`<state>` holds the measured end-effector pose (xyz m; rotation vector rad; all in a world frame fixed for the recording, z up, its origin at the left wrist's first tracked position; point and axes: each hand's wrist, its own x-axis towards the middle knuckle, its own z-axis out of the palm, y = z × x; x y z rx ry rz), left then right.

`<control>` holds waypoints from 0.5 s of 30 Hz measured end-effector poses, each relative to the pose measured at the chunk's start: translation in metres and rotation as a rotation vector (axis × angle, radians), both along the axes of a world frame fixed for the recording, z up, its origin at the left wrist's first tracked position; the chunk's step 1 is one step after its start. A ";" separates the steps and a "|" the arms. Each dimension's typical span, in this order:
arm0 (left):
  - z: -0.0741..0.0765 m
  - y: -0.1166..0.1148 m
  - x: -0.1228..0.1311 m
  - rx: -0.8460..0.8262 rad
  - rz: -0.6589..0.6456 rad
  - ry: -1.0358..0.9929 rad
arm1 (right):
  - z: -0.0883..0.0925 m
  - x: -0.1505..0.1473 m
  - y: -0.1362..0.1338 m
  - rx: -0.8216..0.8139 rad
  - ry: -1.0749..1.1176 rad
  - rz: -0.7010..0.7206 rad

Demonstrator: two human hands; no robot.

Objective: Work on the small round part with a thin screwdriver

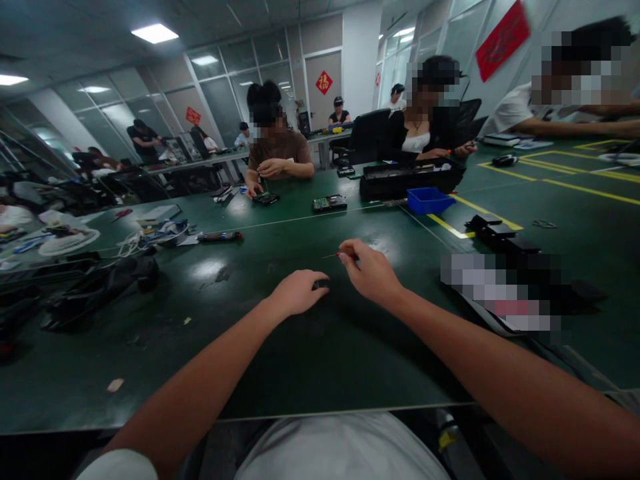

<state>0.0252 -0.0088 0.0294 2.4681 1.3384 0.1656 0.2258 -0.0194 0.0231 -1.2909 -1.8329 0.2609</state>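
My right hand [369,268] is closed over the table, its thumb and fingers pinching what looks like a small screwdriver [331,256]. The thin shaft sticks out to the left, with a bit of red at the fingertips; the rest is hidden in the hand. Just left of it and slightly lower is my left hand [301,292], fingers curled towards the thumb. Something small and dark [320,285] shows between those fingertips, too small to name. Both hands are above the green tabletop [280,360], and they do not touch each other.
Across the table a person [283,150] handles a small device beside a circuit-board unit [329,203]. A blue bin [430,200] and long black housing [413,180] stand behind my right hand. Black parts [505,233] lie right; a cylindrical tool [220,236] and black casings [105,287] left.
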 end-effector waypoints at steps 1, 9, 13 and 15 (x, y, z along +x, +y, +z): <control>-0.003 0.000 0.002 0.008 -0.004 0.052 | 0.000 0.000 0.000 0.004 -0.002 0.002; -0.012 0.008 0.002 0.050 0.019 -0.016 | 0.004 0.000 -0.003 -0.020 -0.037 0.026; -0.006 0.016 -0.019 -0.098 0.156 -0.269 | 0.005 0.001 -0.004 -0.029 -0.043 0.033; -0.001 0.019 -0.034 -0.201 0.251 -0.408 | 0.005 0.001 -0.004 -0.025 -0.046 0.040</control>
